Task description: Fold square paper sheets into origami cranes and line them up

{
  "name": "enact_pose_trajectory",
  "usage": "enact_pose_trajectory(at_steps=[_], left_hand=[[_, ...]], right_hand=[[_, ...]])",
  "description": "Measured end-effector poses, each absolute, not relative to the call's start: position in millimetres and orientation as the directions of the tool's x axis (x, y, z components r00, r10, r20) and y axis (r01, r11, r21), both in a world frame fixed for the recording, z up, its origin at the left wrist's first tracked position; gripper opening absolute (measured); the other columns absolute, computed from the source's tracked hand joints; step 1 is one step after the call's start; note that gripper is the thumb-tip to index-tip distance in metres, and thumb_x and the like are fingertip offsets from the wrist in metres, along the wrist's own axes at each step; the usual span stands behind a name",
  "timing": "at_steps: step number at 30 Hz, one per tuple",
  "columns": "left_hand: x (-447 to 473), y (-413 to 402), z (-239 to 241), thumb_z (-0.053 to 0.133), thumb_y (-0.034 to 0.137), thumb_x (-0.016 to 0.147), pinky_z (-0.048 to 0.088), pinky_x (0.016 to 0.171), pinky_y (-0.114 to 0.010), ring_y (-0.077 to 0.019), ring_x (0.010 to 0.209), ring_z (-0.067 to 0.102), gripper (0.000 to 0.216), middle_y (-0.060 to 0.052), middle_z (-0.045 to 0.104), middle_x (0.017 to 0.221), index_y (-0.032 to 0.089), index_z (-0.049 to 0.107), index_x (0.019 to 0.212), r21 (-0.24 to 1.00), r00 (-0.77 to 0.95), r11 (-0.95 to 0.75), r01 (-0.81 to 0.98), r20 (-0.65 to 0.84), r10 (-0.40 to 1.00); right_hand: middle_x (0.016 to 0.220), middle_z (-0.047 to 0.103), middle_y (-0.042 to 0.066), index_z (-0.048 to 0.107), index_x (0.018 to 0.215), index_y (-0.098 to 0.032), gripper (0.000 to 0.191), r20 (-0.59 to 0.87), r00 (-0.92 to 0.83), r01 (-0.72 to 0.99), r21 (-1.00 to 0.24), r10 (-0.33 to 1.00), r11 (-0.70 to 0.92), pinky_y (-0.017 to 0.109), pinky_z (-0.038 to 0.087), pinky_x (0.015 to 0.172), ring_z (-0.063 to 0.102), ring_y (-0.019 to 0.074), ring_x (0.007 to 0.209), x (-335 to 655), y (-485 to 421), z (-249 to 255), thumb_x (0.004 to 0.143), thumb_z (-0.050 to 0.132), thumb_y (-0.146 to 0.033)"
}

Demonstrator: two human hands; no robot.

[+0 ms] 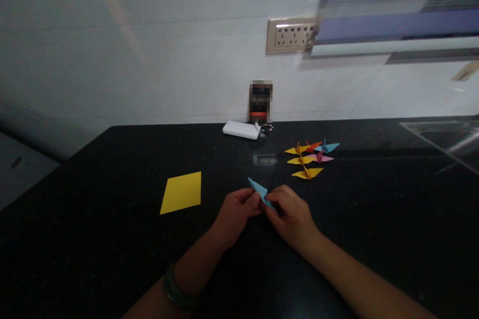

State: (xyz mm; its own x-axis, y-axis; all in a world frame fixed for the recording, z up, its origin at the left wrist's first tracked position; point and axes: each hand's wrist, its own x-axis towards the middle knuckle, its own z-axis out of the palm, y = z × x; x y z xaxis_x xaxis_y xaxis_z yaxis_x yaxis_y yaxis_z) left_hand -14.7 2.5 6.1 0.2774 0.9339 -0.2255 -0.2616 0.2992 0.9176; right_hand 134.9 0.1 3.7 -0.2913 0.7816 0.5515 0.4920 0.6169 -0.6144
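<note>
A piece of folded blue paper [259, 188] is pinched between both hands, a little above the dark countertop [123, 259]. My left hand [236, 212] grips its left side, thumb on top. On its right side, my right hand [290, 214] holds it between thumb and bent fingers. Part of the paper is hidden by the fingers. Flat on the counter to the left lies a yellow paper sheet [182, 192]. Beyond my right hand stand several folded paper cranes, among them a yellow crane [307, 173], a pink crane [321, 157] and a blue crane [326, 147].
A white oblong device [241, 130] lies near the wall, beside a blurred-out upright object [261, 102] leaning there. A socket panel [291, 36] is on the wall. At the far right, a metal sink edge [437, 144] shows. A blue-purple blind [396, 5] hangs above.
</note>
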Motion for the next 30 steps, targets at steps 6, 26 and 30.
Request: enact_pose_trajectory(at_steps=[6, 26, 30], left_hand=[[-15, 2, 7, 0.056, 0.029, 0.076, 0.043, 0.061, -0.024, -0.0096, 0.059, 0.053, 0.019, -0.002, 0.061, 0.065, 0.012, 0.063, 0.076, 0.849, 0.316, 0.338, -0.406, -0.216, 0.924], [-14, 4, 2, 0.057, 0.020, 0.072, 0.040, 0.065, -0.023, -0.0123, 0.069, 0.054, 0.022, -0.001, 0.064, 0.075, 0.016, 0.064, 0.093, 0.986, 0.369, 0.151, -0.064, -0.117, 0.922], [-16, 4, 1, 0.053, 0.019, 0.075, 0.041, 0.068, -0.025, -0.0140, 0.072, 0.055, 0.022, -0.001, 0.064, 0.077, 0.017, 0.064, 0.093, 0.994, 0.343, 0.056, 0.089, -0.084, 0.935]], right_hand=[[0.081, 0.055, 0.006, 0.058, 0.094, -0.017, 0.019, 0.484, -0.420, 0.535, -0.551, 0.767, 0.641, 0.027, 0.044, 0.062, 0.052, 0.0156, 0.073, 133, -4, 5, 0.077, 0.055, -0.025], [0.063, 0.049, -0.001, 0.057, 0.092, -0.018, 0.019, 0.172, -0.108, 0.343, -0.918, 0.979, 0.199, 0.022, 0.039, 0.048, 0.047, 0.0102, 0.054, 132, 1, -4, 0.078, 0.052, -0.030], [0.063, 0.047, -0.002, 0.057, 0.088, -0.018, 0.016, 0.180, -0.105, 0.337, -0.919, 0.978, 0.206, 0.021, 0.039, 0.048, 0.046, 0.0101, 0.054, 133, 3, -5, 0.078, 0.053, -0.031]])
